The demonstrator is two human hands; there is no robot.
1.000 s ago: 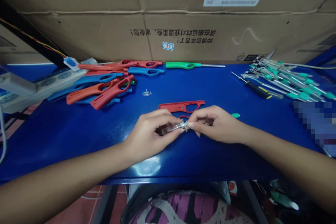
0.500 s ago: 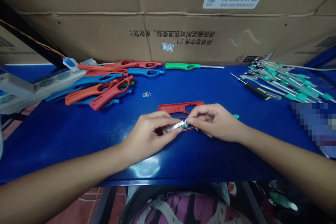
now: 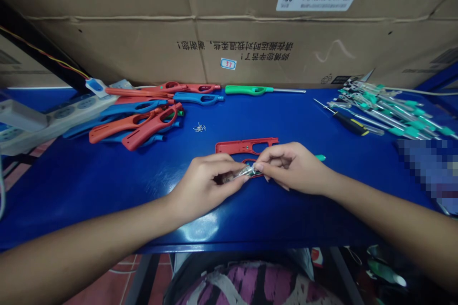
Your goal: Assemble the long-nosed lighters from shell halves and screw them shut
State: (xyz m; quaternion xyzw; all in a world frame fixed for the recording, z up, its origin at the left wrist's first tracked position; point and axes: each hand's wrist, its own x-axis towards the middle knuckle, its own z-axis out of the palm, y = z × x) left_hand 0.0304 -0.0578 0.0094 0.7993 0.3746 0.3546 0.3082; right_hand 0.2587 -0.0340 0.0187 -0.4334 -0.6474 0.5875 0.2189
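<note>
My left hand (image 3: 205, 176) grips a small clear lighter fuel tank (image 3: 244, 172) between thumb and fingers, tilted up to the right. At the tank's right end, the thumb and fingertips of my right hand (image 3: 295, 167) pinch a small whitish part, mostly covered by the fingers. Just behind lies a red half-shell of a lighter handle (image 3: 232, 147), inner side up. Another red casing piece (image 3: 249, 160) shows partly under the hands. A green tip (image 3: 321, 157) pokes out behind my right hand.
Red, blue and orange lighter handles (image 3: 141, 126) lie piled at left near a power strip (image 3: 77, 107). Small screws (image 3: 199, 127) and a green lighter (image 3: 248, 90) lie farther back. At right are a screwdriver (image 3: 348, 123) and metal lighter tubes (image 3: 393, 109). A cardboard box (image 3: 143, 52) stands behind.
The fuel tank has turned slightly in my left fingers, and my right fingertips have closed in on its end. Everything else stays put.
</note>
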